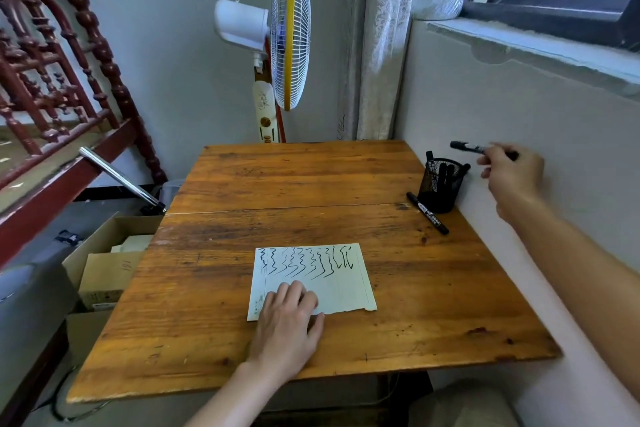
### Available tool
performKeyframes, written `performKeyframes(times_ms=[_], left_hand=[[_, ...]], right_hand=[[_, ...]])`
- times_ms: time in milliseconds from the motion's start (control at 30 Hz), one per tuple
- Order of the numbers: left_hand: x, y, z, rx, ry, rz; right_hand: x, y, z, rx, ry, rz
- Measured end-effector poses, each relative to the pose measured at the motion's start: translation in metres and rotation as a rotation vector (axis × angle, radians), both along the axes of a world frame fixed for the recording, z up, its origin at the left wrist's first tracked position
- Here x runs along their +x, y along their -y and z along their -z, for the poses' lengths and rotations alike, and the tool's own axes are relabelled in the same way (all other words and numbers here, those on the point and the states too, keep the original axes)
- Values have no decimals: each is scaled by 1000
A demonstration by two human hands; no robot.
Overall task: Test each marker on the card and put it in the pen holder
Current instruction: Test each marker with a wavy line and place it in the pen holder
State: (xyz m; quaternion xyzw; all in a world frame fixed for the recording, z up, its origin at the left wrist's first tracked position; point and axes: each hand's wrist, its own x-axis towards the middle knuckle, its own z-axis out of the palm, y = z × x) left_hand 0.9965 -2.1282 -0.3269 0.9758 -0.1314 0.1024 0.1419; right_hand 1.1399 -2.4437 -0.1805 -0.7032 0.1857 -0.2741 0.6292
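A white card [341, 288] with several black wavy test strokes along its top lies near the middle of the wooden table [298, 180]. My left hand [289, 324] presses flat on the card's lower left part. My right hand [512, 180] holds a capped black marker [467, 147] level in the air, just right of and above the black mesh pen holder [439, 189]. The holder stands at the table's right edge and has several black markers in it. One more black marker [427, 213] lies on the table against the holder's front left.
A white wall runs along the table's right edge under a window sill. A standing fan [289, 35] is behind the table. Open cardboard boxes [104, 263] sit on the floor at the left, beside a dark wooden bed frame.
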Motion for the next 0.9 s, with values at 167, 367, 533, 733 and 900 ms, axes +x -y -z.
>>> performKeyframes(times_ms=[167, 367, 533, 733, 900], left_hand=[[2, -1, 7, 2, 50, -7], [4, -1, 9, 12, 63, 5], [5, 1, 9, 39, 79, 0], [4, 0, 8, 44, 87, -6], [2, 0, 8, 0, 84, 0]], right_hand=[[58, 14, 25, -245, -205, 39], [79, 13, 47, -334, -324, 48], [52, 5, 79, -449, -303, 161], [42, -6, 134, -745, -680, -100], [28, -22, 130, -813, -620, -107]])
